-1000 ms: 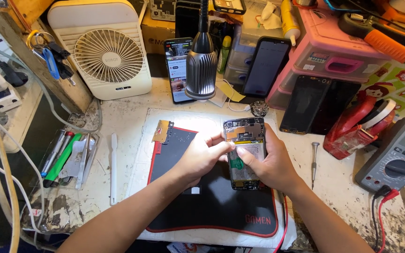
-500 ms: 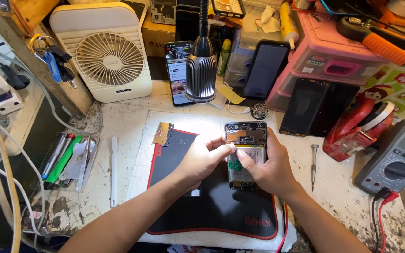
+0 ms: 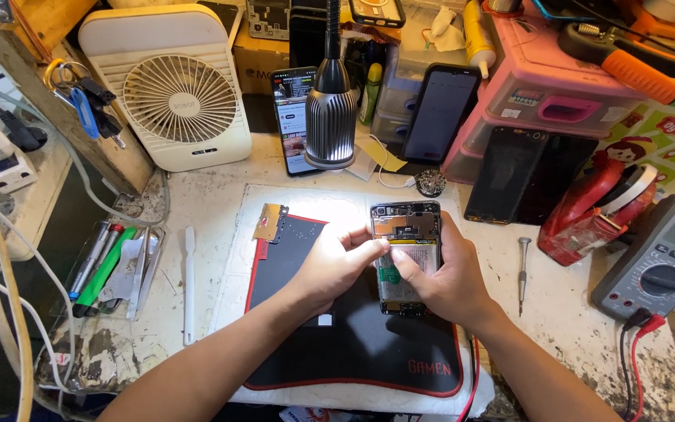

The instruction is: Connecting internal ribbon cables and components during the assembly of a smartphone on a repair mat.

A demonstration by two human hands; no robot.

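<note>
Both hands meet over the black red-edged rubber mat [image 3: 353, 352] on the counter [image 3: 220, 195], bare mat open below them. The left hand [image 3: 330, 266] and right hand [image 3: 451, 285] each hold a narrow grip on the opened back-less smartphone [image 3: 406, 234], fingertips pinching its middle; a small screwdriver [image 3: 522, 270] lies just right

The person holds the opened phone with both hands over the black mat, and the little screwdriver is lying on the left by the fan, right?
Not quite. The head view shows the screwdriver lying on the right, beside the right hand. Both hands, left hand too, do hold the opened phone over the black mat.
</note>
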